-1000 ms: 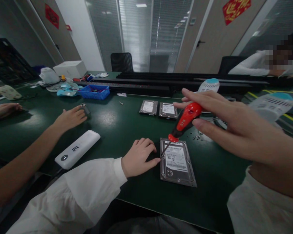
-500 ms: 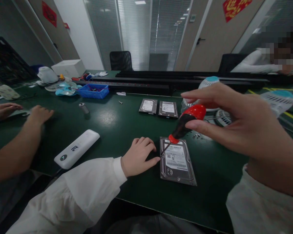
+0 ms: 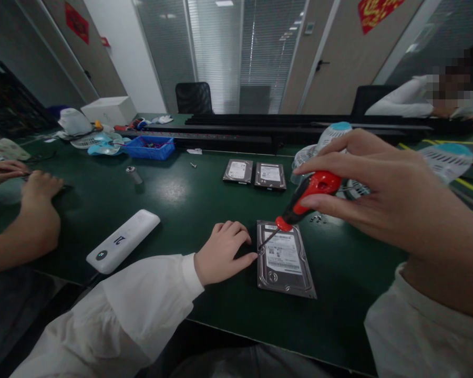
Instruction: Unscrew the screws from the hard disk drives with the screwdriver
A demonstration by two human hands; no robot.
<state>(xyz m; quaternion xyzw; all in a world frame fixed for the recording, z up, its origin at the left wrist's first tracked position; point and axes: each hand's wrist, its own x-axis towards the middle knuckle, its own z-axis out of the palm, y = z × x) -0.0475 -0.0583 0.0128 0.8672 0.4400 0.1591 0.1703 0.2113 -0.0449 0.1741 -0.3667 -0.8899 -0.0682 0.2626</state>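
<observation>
A hard drive [image 3: 286,273] with a white label lies flat on the green table in front of me. My right hand [image 3: 386,194] pinches the red-and-black handle of a screwdriver [image 3: 299,202] between thumb and fingers. The screwdriver leans to the right, its thin shaft reaching the drive's left edge. At that same edge rests the thumb of my left hand [image 3: 225,254], whose other fingers are loosely curved and apart on the table, holding nothing. Small loose screws [image 3: 318,218] lie beyond the drive, partly behind my right hand.
Two more hard drives [image 3: 237,171] [image 3: 270,176] sit farther back. A white power bank [image 3: 124,241] and a metal cylinder [image 3: 134,175] are on the left, with a blue bin [image 3: 152,148] behind. White fans [image 3: 335,134] stand at right. A co-worker's hands [image 3: 39,184] work at far left.
The screwdriver handle has tipped a little lower to the right, with my right hand's fingers shifting on it. My left hand stays put. The co-worker's hands at left have drawn closer together.
</observation>
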